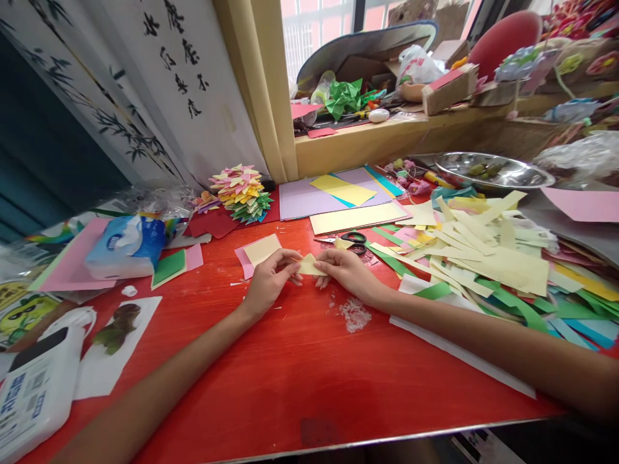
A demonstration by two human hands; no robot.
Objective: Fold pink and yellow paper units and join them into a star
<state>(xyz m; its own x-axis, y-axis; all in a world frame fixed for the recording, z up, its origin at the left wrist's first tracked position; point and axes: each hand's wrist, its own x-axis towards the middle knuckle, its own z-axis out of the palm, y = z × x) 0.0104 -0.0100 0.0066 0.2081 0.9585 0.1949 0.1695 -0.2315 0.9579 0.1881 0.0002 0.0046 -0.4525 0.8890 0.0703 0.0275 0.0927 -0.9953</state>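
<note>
Folded pale yellow paper (308,266) bridges the gap between our two hands, its peak pointing away from us. Our left hand (269,277) pinches one end between thumb and fingers, and our right hand (349,270) pinches the other end in the same way. We cannot tell whether the fingers below touch the red counter (271,393).

Just beyond our left hand lie a few yellow and pink sheets (261,249), overlapping. Just beyond our right hand we see black-handled scissors (356,243), with a small yellow piece (343,243) resting at them. Nearer to us than the right hand, a patch of whitish crumbs (355,315) is scattered.

Farther out, to the right of our right hand, a loose heap of paper strips (483,251) spreads in yellow, green and blue, and a metal bowl (532,175) sits behind it. Well past both hands is a lilac sheet (297,200) with a yellow strip (341,189) across it. Beyond our left hand stands a layered, spiky paper ornament (242,192), and to that hand's left is a blue tissue pack (126,246).
</note>
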